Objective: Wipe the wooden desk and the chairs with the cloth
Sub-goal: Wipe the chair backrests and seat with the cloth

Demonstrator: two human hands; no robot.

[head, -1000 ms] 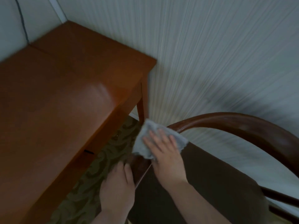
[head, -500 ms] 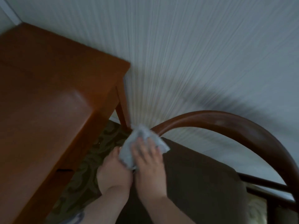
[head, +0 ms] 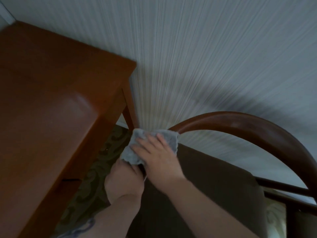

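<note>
1. The right hand, frame centre, presses the cloth onto the chair rail, fingers straight and spread; likely to wipe along the curve.
2. The left hand sits beneath, probably steadying the chair; its fingers are hidden, so I cannot tell their state.
3. The desk fills the left; the rail runs free to the right.

The cloth hides the chair rail's end and the left hand's fingertips.
</note>
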